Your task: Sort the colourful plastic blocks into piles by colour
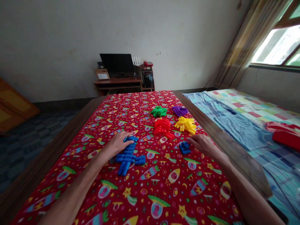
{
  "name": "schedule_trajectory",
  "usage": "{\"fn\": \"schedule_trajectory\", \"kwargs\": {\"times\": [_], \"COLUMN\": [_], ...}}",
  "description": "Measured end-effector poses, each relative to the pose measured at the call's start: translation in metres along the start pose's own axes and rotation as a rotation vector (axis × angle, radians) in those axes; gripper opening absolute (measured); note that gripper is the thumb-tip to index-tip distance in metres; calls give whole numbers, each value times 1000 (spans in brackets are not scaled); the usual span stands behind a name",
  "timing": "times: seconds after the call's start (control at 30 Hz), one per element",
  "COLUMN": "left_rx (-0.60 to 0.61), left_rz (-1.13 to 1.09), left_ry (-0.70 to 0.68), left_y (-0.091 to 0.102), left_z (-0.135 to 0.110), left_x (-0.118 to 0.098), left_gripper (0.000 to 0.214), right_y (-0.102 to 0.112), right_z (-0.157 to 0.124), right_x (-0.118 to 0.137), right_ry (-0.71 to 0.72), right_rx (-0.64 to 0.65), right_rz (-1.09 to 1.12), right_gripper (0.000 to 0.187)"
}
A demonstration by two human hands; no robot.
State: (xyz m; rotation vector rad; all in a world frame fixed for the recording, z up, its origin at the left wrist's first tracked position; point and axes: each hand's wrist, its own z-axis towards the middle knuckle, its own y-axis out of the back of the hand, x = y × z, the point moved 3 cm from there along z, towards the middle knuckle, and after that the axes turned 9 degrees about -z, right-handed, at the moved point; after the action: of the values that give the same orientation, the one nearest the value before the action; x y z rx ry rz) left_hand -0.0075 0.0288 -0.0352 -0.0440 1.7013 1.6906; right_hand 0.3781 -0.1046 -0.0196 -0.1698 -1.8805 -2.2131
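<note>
My left hand (118, 143) lies on the red patterned cloth (145, 193), fingers curled against the top of a built shape of blue plastic pieces (128, 155). My right hand (203, 144) rests flat on the cloth with fingers stretched toward a small heap of loose blue pieces (185, 147), just touching it. Farther back lie sorted heaps: red pieces (162, 127), yellow pieces (186, 124), green pieces (159, 111) and purple pieces (179, 110).
The cloth covers a wooden table (225, 140). A bed with a checked sheet (246, 125) stands right beside it, with a red item (284, 136) on it. A desk with a monitor (117, 67) stands at the far wall. A window is at upper right.
</note>
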Motion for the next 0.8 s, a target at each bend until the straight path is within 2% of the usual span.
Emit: {"fn": "schedule_trajectory", "kwargs": {"times": [0.1, 0.17, 0.3, 0.4, 0.47, 0.53, 0.6, 0.67, 0.8], "left_rx": [-17, -19, -11, 24, 45, 62, 70, 72, 58], "left_rz": [-205, -358, -580, -625, -618, -619, -622, -622, -621], "left_ry": [51, 91, 101, 65, 55, 56, 56, 46, 33], "left_y": [-2, -6, -15, -16, -15, -13, -11, -11, -10], "left_z": [0, 0, 0, 0, -1, -2, -3, -3, -3], "left_x": [-3, -4, -3, -2, 0, 2, 4, 6, 7], "left_gripper": [50, 49, 41, 37, 36, 37, 37, 37, 37], "right_y": [9, 11, 0, -22, -40, -55, -62, -57, -24], "right_z": [-2, -3, -2, 1, 7, 13, 17, 18, 18], "right_x": [15, 33, 97, 151, 178, 195, 199, 190, 142], "right_ry": [32, 116, 458, 721, 813, 856, 870, 831, 664], "right_rx": [-202, -248, -125, -33, -1, 26, 36, 18, -83], "right_rz": [17, 80, 180, 80, -22, -91, -95, -55, 24], "right_gripper": [44, 41, 29, 20, 23, 22, 21, 20, 17]}}
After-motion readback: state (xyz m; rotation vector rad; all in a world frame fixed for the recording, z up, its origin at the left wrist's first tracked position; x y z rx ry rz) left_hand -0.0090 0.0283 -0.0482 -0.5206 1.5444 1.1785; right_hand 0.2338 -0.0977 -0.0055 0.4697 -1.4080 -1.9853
